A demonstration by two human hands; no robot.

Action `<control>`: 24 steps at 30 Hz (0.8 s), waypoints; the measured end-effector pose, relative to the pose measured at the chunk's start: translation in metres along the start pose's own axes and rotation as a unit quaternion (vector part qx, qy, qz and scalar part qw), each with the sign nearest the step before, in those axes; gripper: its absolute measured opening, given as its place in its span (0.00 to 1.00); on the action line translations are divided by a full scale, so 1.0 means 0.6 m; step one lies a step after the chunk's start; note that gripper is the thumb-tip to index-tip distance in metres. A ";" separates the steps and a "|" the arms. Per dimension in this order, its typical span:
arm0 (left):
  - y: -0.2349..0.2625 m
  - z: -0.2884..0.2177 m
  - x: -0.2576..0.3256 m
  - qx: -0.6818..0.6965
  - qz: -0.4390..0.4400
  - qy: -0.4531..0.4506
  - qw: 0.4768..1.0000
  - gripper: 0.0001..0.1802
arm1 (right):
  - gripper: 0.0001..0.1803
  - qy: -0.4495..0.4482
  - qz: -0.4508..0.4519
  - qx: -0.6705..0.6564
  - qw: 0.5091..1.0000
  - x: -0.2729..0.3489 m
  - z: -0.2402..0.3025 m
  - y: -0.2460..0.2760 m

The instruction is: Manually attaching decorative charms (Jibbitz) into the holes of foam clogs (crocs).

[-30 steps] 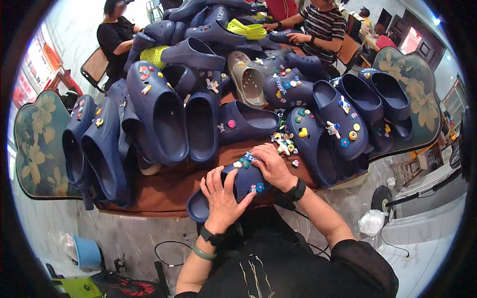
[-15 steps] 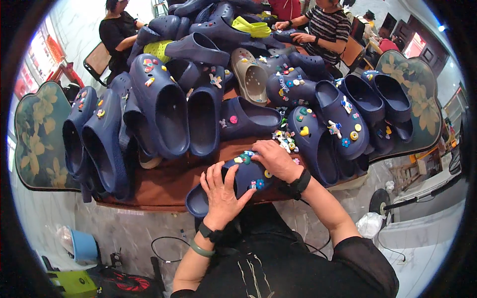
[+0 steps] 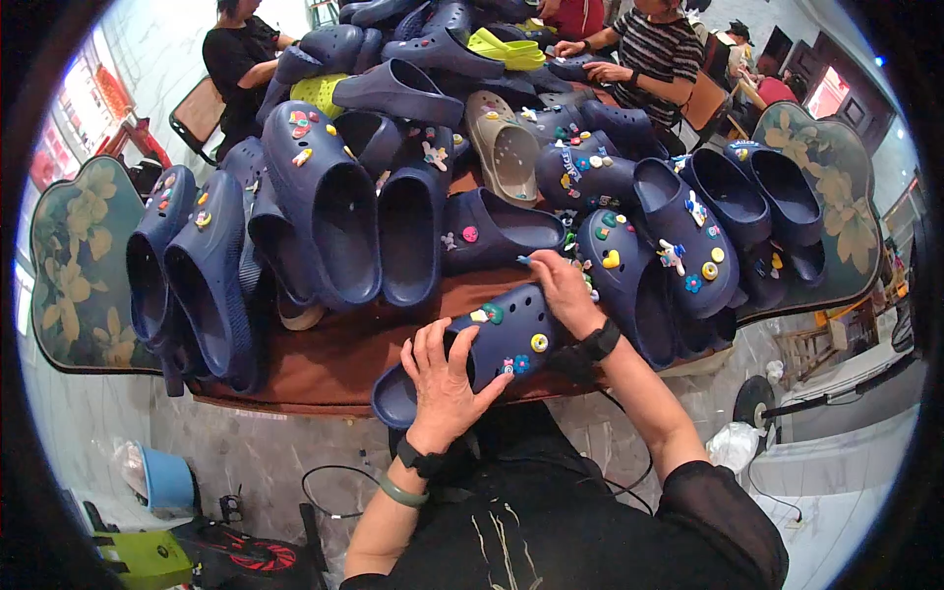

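Observation:
A navy blue clog (image 3: pixel 506 324) with holes in its top lies on the near edge of the brown-covered table, toe to the right. My left hand (image 3: pixel 440 369) grips it across the foot opening, fingers over one side and thumb on the other. A green and white charm (image 3: pixel 487 314), a yellow-ringed charm (image 3: pixel 539 342) and a blue flower charm (image 3: pixel 522 363) sit in its holes; other holes show dark and bare. Just beyond the toe, my right hand (image 3: pixel 567 291) pinches a small blue charm (image 3: pixel 524 260) between thumb and fingertips, apart from the clog.
Decorated navy clogs (image 3: pixel 334 216) crowd the left, with more clogs (image 3: pixel 688 236) on the right. One grey clog (image 3: pixel 503 152) stands among them, before a taller heap. Loose charms lie partly hidden behind my right hand. Two people (image 3: pixel 654 59) sit across the brown-covered table (image 3: pixel 285 379).
My right hand has lifted off the clog's top and moved right and away, now with a small blue charm in its fingertips. More bare holes show. The left hand keeps its grip.

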State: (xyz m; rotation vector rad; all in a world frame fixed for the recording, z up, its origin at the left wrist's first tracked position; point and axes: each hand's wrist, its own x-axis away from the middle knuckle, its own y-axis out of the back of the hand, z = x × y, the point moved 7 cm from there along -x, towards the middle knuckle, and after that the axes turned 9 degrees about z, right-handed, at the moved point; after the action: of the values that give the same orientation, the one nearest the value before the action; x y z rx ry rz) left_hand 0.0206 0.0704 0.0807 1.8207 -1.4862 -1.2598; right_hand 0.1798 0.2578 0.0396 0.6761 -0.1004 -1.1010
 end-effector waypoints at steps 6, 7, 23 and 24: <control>0.001 0.002 0.001 0.004 0.000 0.002 1.000 0.45 | 0.12 0.023 0.023 0.169 0.985 0.033 0.007 0.065; 0.002 0.003 0.002 0.002 0.001 0.004 1.000 0.45 | 0.12 0.088 0.001 0.213 0.973 0.040 0.033 0.068; -0.008 0.009 0.005 0.027 0.013 0.014 0.999 0.45 | 0.10 0.204 0.209 0.089 0.952 0.017 0.122 -0.082; -0.009 0.009 0.005 0.026 0.013 0.013 0.999 0.45 | 0.10 0.203 0.208 0.089 0.953 0.015 0.119 -0.083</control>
State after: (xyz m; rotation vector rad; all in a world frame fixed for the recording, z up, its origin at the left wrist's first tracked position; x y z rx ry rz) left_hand 0.0187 0.0702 0.0731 1.8386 -1.5367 -1.1906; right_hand 0.1165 0.2041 0.0667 0.9802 0.0123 -0.5362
